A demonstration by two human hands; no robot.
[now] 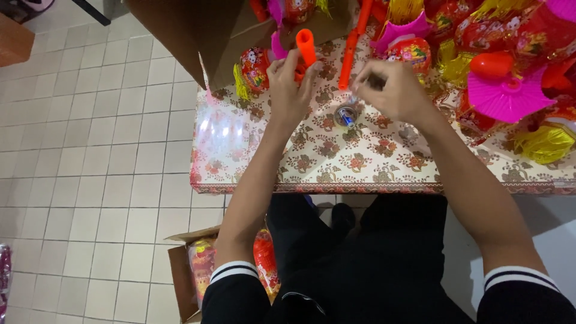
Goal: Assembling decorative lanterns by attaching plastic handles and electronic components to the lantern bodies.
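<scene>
My left hand [289, 84] grips an orange plastic tube [306, 47] that stands upright above the flowered tablecloth [360, 156]. My right hand [390, 90] is closed over something small next to a second, longer orange stick [349, 54] lying on the table; what it pinches is hidden by the fingers. Below and between the hands lies a small round silver and blue part [347, 114].
Red, pink and yellow paper lanterns [504, 66] are piled across the far right of the table. An open brown cardboard box [198, 30] stands at the table's far left corner. On the tiled floor by my left knee sits another carton with red lanterns [201, 270].
</scene>
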